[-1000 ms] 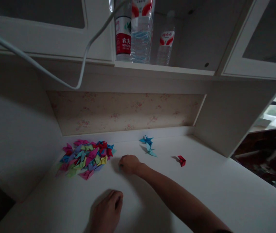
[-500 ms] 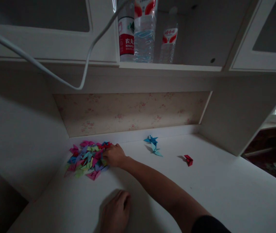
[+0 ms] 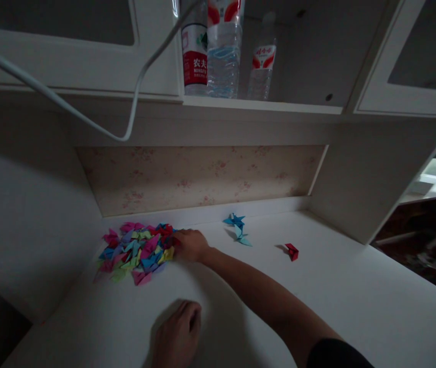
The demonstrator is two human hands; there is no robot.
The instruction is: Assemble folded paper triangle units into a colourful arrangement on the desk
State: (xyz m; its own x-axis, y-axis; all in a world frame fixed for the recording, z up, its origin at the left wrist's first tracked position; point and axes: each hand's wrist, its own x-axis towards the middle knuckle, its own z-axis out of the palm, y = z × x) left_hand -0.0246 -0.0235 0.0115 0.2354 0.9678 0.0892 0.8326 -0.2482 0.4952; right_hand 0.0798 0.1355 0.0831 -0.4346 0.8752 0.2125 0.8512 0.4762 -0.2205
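Note:
A heap of folded paper cranes [image 3: 137, 253] in pink, blue, green, purple and red lies at the back left of the white tabletop. My right hand [image 3: 191, 246] reaches to the heap's right edge, fingers closed on a dark red paper crane [image 3: 174, 240] that they partly hide. In front, my left hand [image 3: 179, 332] rests on the tabletop in a loose fist, apart from the cranes. Right of my right hand lie a blue crane [image 3: 235, 220] and a pale blue crane [image 3: 242, 236], touching or nearly so. A red folded piece [image 3: 292, 251] lies farther right.
Low overhead hangs a white cabinet with a shelf [image 3: 264, 104] holding plastic bottles [image 3: 223, 66]. A white cable [image 3: 87, 120] loops down at upper left. Side panels [image 3: 379, 174] close in the tabletop [image 3: 317, 301] left and right, with a flowered back panel [image 3: 202, 176] behind.
My right hand has shifted right along the heap's edge, and pieces there have moved, baring a yellow one. My left hand keeps its fist. The view has turned slightly right.

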